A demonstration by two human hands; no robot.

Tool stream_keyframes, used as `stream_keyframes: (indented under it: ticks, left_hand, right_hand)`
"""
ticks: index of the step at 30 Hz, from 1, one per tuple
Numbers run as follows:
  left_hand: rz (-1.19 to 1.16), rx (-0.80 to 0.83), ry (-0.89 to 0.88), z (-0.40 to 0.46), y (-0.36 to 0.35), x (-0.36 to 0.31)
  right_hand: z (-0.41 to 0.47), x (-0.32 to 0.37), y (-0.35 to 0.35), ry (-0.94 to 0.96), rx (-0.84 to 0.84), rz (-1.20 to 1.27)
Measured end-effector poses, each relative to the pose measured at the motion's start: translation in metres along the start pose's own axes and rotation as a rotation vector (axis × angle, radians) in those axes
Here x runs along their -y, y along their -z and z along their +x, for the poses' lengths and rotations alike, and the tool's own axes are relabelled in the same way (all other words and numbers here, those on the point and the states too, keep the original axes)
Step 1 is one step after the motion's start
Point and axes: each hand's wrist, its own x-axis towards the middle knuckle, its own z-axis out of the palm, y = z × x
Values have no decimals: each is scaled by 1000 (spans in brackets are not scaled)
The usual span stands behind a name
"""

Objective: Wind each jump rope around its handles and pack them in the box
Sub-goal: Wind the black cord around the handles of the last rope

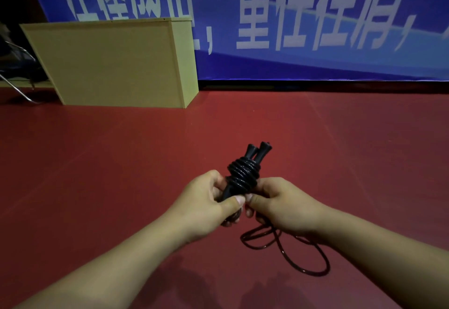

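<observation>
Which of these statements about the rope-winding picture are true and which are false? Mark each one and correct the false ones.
1. Both hands hold the rope bundle. True: the left hand and right hand grip the handles and the rope.
2. The rope is fully wound. False: loose loops hang below the hands.
3. The two handles lie side by side. True.
4. The rope is white. False: it is black.
5. The box stands ahead to the left on the red floor. True.
</observation>
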Motion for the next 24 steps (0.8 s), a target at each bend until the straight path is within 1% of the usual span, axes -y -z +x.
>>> stream_keyframes:
  ticks: [3,6,10,13,15,19,22,24]
  left_hand:
    - [-32,58,22,1,-2,1]
    - [-27,58,47,3,-1,1]
    - [19,56,41,3,1,0]
    - [48,92,80,4,3,1]
    - [72,117,65,5,5,1]
    - [94,18,24,10,8,3]
    - [45,-69,17,14,8,3]
    - [32,-136,14,17,10,2]
  right_hand:
    - [0,0,1,30,0,-152]
    - [0,2,3,69,9,-253]
    - [2,-1,3,83,5,-300]
    - [1,-2,3,81,26,-332]
    - [2,-2,2,72,32,-337]
    - [4,-1,0,42,-2,-241]
    - [8,3,1,29,-44,-213]
    - [8,5,2,14,-41,-179]
